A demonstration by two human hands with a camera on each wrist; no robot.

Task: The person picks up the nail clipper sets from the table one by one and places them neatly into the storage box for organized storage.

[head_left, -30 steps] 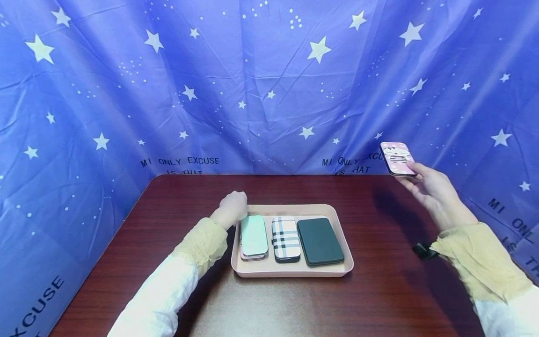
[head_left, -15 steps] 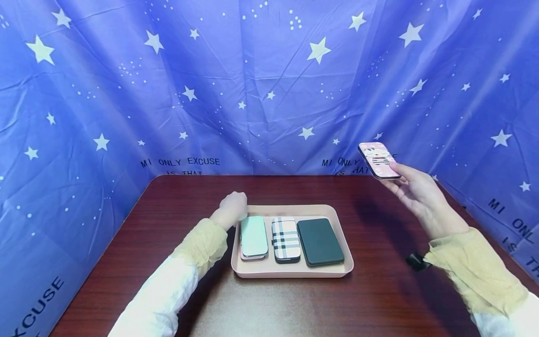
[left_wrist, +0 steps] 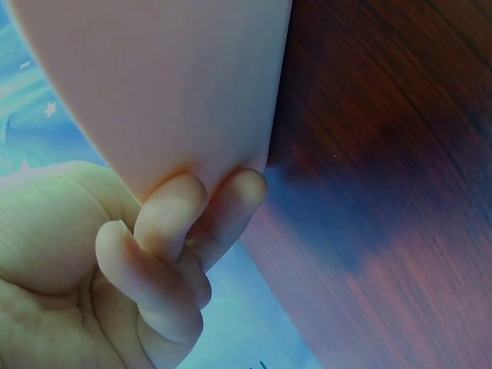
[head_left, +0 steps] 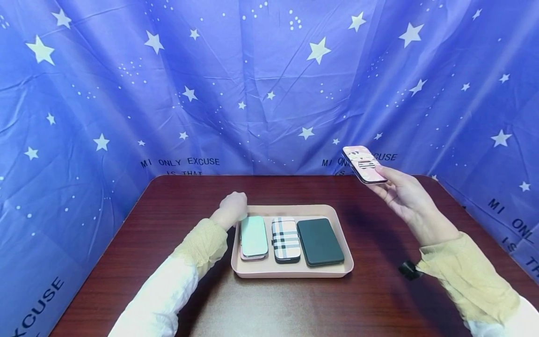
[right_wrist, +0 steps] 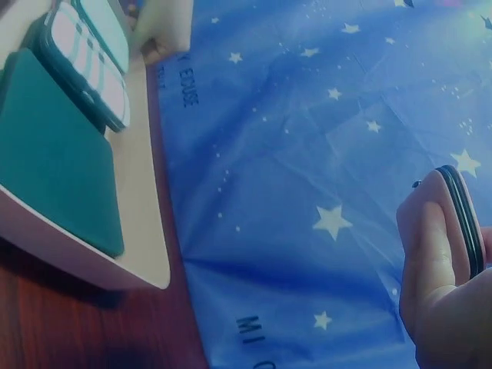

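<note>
At the back left corner of a pale pink tray [head_left: 290,272], my left hand [head_left: 233,206] grips the rim; the left wrist view has its curled fingers [left_wrist: 173,211] against the tray's outer wall. My right hand [head_left: 414,201] holds a slim pink case [head_left: 363,164] with a cartoon cat print, raised to the right of the tray, thumb on top and fingers beneath. Dark metal edging and a small clasp show on this case [right_wrist: 427,211] in the right wrist view. Inside the tray lie a mint case [head_left: 254,236] over a pink one, a plaid case [head_left: 286,238] and a dark green case [head_left: 321,241].
A dark red-brown wooden table [head_left: 269,304] carries the tray. Blue star-patterned curtain [head_left: 252,84] hangs behind the table and along both sides. A small black piece [head_left: 409,270] sticks out from the right cuff.
My right hand has moved left, toward the tray, with the pink cat case, which now tilts flatter. The left hand, the tray and the cases in it have stayed put.
</note>
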